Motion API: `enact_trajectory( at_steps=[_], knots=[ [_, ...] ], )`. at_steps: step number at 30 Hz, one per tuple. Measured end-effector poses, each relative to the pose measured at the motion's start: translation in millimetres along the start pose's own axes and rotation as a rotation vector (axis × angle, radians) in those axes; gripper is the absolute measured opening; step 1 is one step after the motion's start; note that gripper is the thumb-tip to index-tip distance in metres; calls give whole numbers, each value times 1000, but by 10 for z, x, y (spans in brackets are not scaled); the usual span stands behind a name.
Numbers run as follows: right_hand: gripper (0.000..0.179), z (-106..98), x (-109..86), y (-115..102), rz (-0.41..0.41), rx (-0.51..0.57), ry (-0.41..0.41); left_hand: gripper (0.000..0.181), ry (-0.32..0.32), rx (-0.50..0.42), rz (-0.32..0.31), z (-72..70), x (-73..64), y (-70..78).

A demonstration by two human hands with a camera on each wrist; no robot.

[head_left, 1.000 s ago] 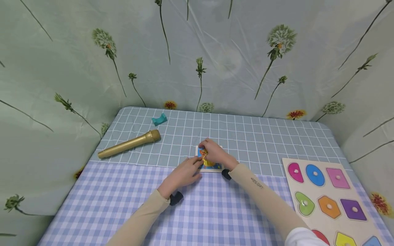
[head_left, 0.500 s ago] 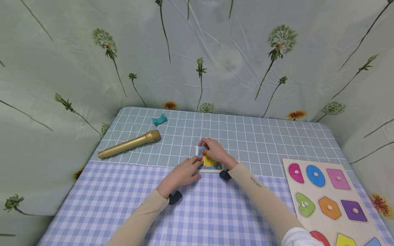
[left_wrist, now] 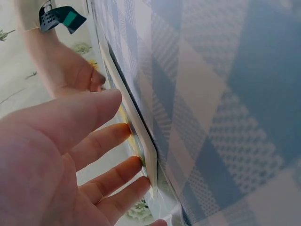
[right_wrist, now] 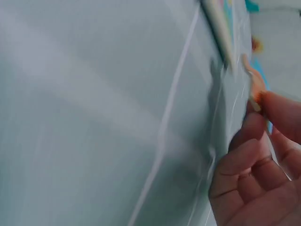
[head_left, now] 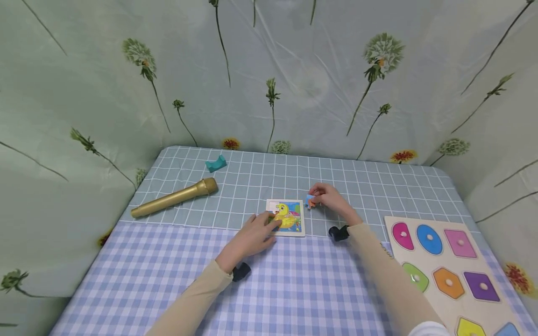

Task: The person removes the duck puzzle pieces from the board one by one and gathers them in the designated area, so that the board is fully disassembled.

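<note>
Lying mid-frame, the duck board (head_left: 291, 221) is touched by the left hand (head_left: 253, 233), fingers extended; just rightward, a puzzle piece (head_left: 309, 201) is pinched by the right hand (head_left: 332, 199).

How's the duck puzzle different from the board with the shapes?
The duck puzzle is small, while the shape board is much bigger. The duck puzzle shows a yellow duck; the shape board has coloured shapes with knobs. The left hand touches the duck puzzle, but no hand touches the shape board. Both lie flat with pale edges.
</note>
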State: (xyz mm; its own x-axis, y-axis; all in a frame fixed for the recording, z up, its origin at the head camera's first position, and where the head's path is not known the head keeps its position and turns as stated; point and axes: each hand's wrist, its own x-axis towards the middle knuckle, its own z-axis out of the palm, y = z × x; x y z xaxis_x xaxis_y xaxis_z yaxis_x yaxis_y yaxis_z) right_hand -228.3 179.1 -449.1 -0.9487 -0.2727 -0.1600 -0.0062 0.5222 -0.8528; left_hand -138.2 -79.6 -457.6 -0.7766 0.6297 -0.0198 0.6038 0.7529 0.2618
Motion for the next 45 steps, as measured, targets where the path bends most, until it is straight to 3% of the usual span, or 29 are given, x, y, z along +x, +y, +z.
enact_trajectory(
  at_steps=[5, 11, 16, 21, 23, 26, 30, 34, 38, 41, 45],
  knots=[
    [20, -112, -36, 93, 25, -75, -27, 45, 16, 18, 0, 4, 18, 10],
    [15, -75, -20, 87, -74, -207, -11, 44, 23, 41, -3, 19, 43, 34],
    [11, -34, -1, 89, -173, -296, -1, 46, 50, 1, 52, 40, 76, 80],
    [11, -8, 13, 64, -215, -387, 3, 49, 24, -13, 66, 72, 105, 114],
    [12, 16, 11, 43, -214, -384, 20, 49, 17, -6, 63, 72, 106, 117],
    [15, 90, 8, -13, -224, -283, 23, 49, 10, -9, 58, 59, 103, 107],
    [25, 240, 26, -107, -275, -184, -61, 48, -16, -19, 48, 46, 107, 91],
    [37, 380, 48, -179, -333, -304, -163, 48, -37, -27, 49, 45, 116, 77],
    [44, 467, 58, -225, -384, -470, -207, 48, -42, -26, 58, 42, 113, 68],
    [43, 495, 54, -246, -402, -521, -214, 48, -47, -34, 56, 33, 107, 68],
    [40, 513, 44, -252, -395, -509, -205, 49, -59, -46, 43, 14, 110, 73]
  ],
)
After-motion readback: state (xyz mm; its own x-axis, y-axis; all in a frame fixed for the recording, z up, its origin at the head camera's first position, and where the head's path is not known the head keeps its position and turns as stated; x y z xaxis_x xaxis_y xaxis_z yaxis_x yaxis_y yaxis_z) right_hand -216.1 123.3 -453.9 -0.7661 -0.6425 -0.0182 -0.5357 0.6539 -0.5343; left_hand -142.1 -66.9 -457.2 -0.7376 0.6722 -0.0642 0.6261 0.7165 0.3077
